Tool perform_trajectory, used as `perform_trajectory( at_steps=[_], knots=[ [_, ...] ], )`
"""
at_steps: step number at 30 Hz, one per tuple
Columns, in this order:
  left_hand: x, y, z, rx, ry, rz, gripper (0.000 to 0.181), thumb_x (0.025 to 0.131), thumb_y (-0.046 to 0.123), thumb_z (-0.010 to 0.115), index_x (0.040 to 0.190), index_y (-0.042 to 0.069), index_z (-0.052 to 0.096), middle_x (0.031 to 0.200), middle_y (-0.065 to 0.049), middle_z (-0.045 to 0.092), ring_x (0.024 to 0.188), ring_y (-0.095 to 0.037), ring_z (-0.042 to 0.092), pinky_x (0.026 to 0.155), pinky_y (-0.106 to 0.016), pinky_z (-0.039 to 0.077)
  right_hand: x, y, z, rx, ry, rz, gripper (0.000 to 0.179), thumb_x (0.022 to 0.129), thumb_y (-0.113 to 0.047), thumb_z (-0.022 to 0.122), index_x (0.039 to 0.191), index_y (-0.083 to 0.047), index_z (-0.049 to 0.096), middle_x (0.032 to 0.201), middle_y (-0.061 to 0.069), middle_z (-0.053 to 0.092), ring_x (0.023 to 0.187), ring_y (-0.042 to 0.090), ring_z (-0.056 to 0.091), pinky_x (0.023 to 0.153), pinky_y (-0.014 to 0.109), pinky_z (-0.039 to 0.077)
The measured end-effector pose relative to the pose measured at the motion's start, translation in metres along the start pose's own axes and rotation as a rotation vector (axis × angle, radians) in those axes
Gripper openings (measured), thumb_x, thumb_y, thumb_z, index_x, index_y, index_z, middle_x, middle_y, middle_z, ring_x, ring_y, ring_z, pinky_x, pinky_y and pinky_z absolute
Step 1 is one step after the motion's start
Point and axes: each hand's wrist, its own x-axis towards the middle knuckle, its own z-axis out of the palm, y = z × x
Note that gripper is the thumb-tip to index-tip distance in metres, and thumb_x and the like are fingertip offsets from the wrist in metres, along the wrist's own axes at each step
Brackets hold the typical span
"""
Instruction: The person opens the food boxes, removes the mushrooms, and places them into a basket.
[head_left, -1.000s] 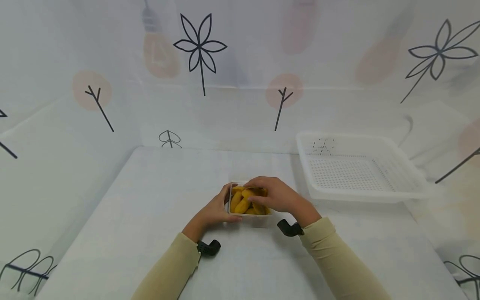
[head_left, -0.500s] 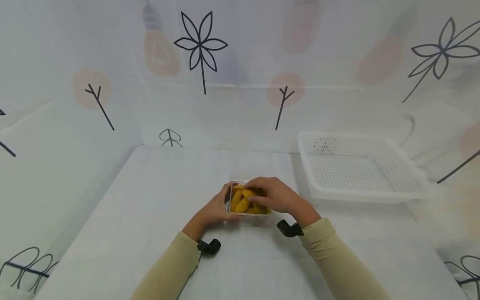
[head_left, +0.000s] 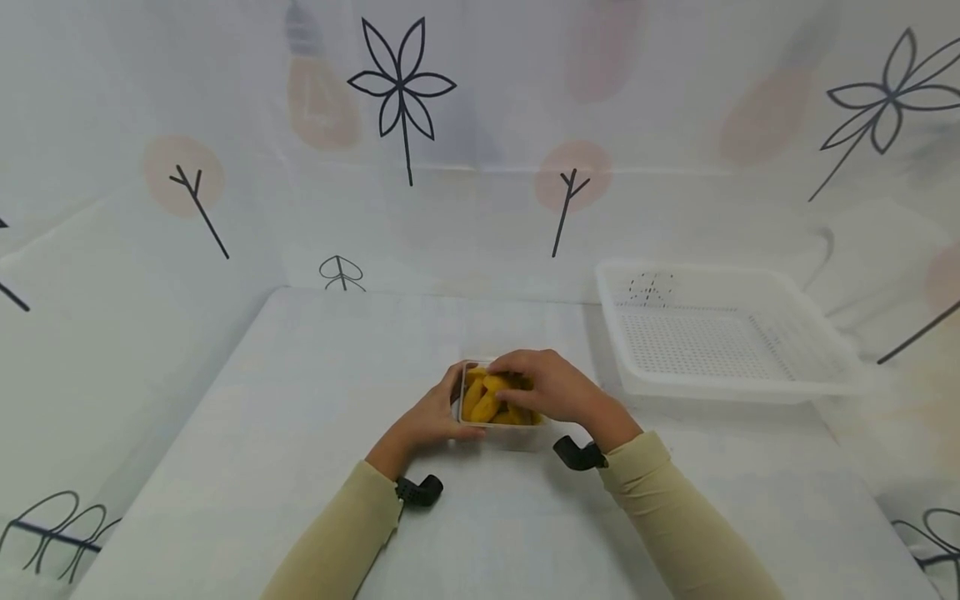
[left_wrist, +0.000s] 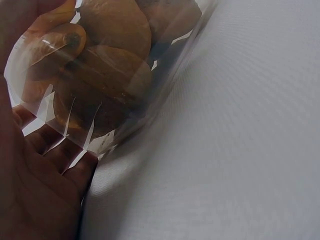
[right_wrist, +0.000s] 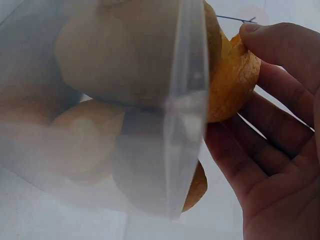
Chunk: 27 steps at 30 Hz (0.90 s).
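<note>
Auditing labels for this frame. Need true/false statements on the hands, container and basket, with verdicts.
1. The left hand grips the clear plastic container. True.
2. The right hand holds a yellow-orange fruit-like piece. True.
3. The container's mouth is closed. False: it's open, and that piece pokes out past the rim.
4. The white perforated basket is right of the container in the head view. True.
5. The right hand is inside the basket. False: it's at the container.
</note>
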Motion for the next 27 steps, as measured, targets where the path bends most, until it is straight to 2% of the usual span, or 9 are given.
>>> perform_trajectory(
  at_steps=[10, 16, 27],
  knots=[
    [0.002, -0.001, -0.002, -0.017, 0.004, 0.043, 0.105, 0.069, 0.044, 0.085, 0.149, 0.027, 0.019, 0.153, 0.003, 0.034, 0.144, -0.017, 0.032, 0.12, -0.042, 0.025, -0.001, -0.003, -0.009, 0.01, 0.08, -0.037, 0.032, 0.089, -0.022, 0.07, 0.121, -0.014, 0.066, 0.122, -0.002, 0.067, 0.111, 0.016, 0.063, 0.095, 0.036, 0.054],
    [0.001, -0.001, -0.001, -0.015, -0.007, 0.034, 0.107, 0.069, 0.046, 0.084, 0.151, 0.025, 0.018, 0.154, 0.003, 0.033, 0.145, -0.017, 0.03, 0.121, -0.042, 0.025, -0.004, 0.0, -0.011, -0.002, 0.12, -0.061, 0.034, 0.089, -0.021, 0.07, 0.121, -0.01, 0.066, 0.121, 0.0, 0.067, 0.108, 0.016, 0.064, 0.093, 0.036, 0.055],
    [-0.001, 0.001, 0.0, -0.03, -0.001, 0.044, 0.106, 0.069, 0.047, 0.084, 0.15, 0.028, 0.019, 0.153, 0.003, 0.035, 0.145, -0.018, 0.031, 0.12, -0.043, 0.024, -0.015, 0.01, -0.026, -0.017, 0.203, -0.058, 0.037, 0.089, -0.025, 0.071, 0.123, -0.013, 0.065, 0.121, -0.002, 0.067, 0.109, 0.015, 0.063, 0.095, 0.038, 0.054]
  ],
)
